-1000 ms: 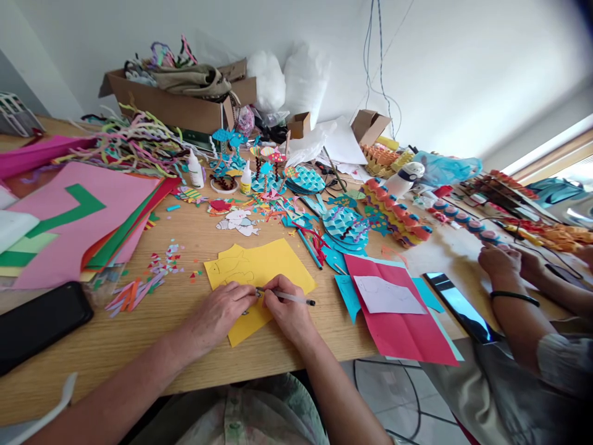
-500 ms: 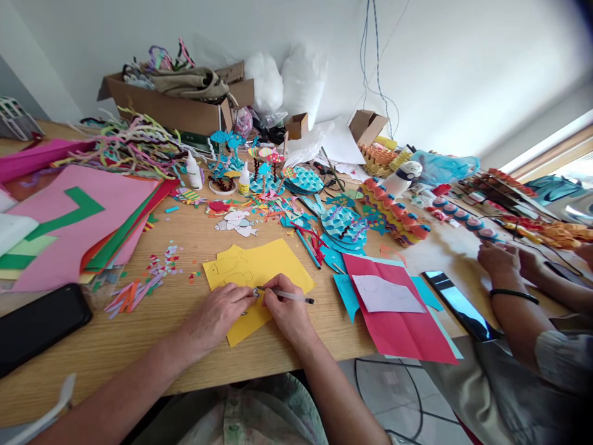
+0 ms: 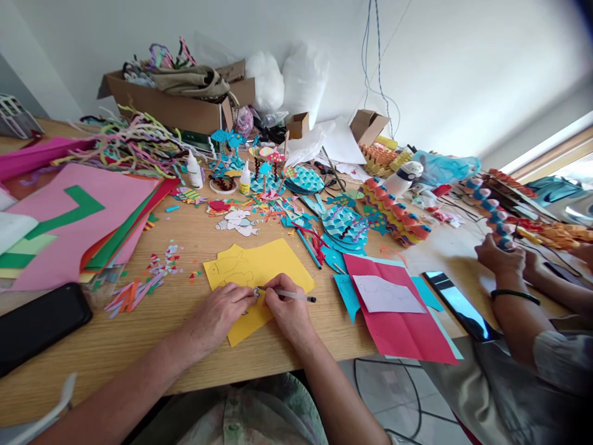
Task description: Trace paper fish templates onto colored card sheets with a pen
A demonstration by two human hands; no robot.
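A yellow sheet of paper with fish outlines drawn on it lies on the wooden table before me. My right hand pinches a pen, its tip down at a small pale piece on the sheet. From the left, my left hand presses on the yellow paper, fingers together, their tips at the edge of that small piece. What lies beneath the left palm is hidden.
Paper scraps and a black phone lie left. At right are a red sheet, another phone and a person's hands with an egg-carton strip. Glue bottles stand behind.
The other person's egg-carton strip has been lifted and turned more upright. My own hands and the pen look almost unmoved.
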